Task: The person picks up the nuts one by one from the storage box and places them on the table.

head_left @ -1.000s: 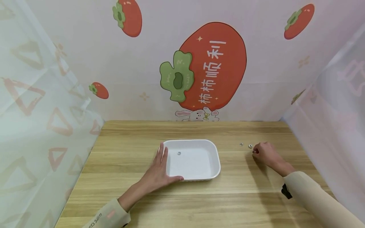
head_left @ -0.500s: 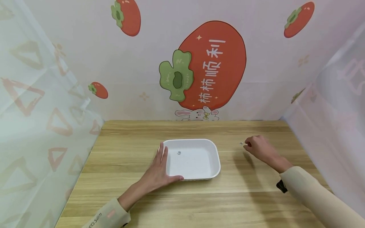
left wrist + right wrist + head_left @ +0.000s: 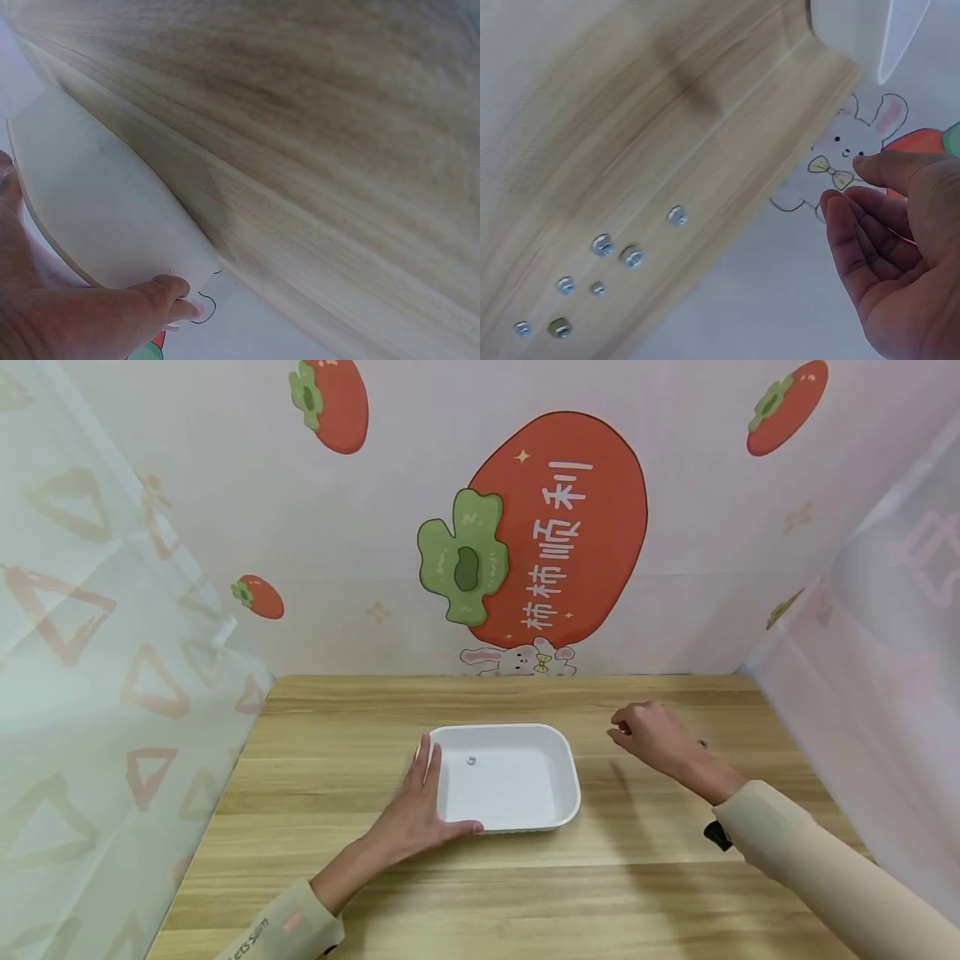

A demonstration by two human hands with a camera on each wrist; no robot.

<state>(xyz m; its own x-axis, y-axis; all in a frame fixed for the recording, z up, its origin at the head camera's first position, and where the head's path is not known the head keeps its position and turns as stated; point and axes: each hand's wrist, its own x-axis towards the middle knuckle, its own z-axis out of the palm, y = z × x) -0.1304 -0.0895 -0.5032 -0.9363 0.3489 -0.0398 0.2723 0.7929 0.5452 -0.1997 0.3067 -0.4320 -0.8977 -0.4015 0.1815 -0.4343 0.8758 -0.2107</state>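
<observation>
My left hand (image 3: 420,806) rests with straight, spread fingers along the left side of a white rectangular tray (image 3: 517,830), its thumb at the front rim. The left wrist view has the thumb (image 3: 161,289) against the tray's outer wall (image 3: 105,202). One small metal nut (image 3: 471,761) lies inside the tray. To the right of it, my right hand (image 3: 648,735) is raised above the table, fingers curled and thumb near the fingertips. A small gap shows between them; I cannot tell whether a nut is hidden there. Several loose nuts (image 3: 632,256) lie on the wood below.
The wooden table (image 3: 360,902) ends at a patterned back wall (image 3: 337,635) with printed persimmons. Cloth sides (image 3: 150,693) enclose it left and right. Another nut (image 3: 702,744) shows just beyond the right wrist. Most loose nuts are hidden behind the right hand in the head view.
My right hand has risen from the table among the nuts and moved left toward the tray. A nut formerly covered by it now shows. The left hand and tray have stayed put.
</observation>
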